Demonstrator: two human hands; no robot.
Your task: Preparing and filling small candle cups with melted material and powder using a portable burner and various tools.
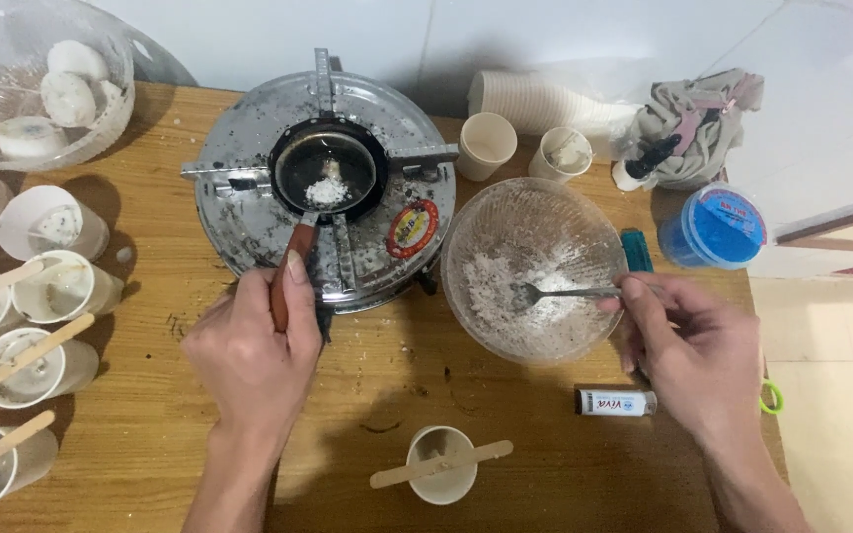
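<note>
One small pan [329, 176] on one stove [249, 148], one glass bowl [584, 212] just right. Left hand [252, 345] clenched on pan handle; right hand [688, 350] pinching one fork [565, 293] in bowl's powder. Five stick-topped cups [27, 370] far left.

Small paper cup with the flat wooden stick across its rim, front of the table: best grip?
Take the small paper cup by its side wall, below the rim, from the near edge. It stands upright and apart; the flat wooden stick lies loose across the mouth, so a top grasp would likely knock it off.
</note>
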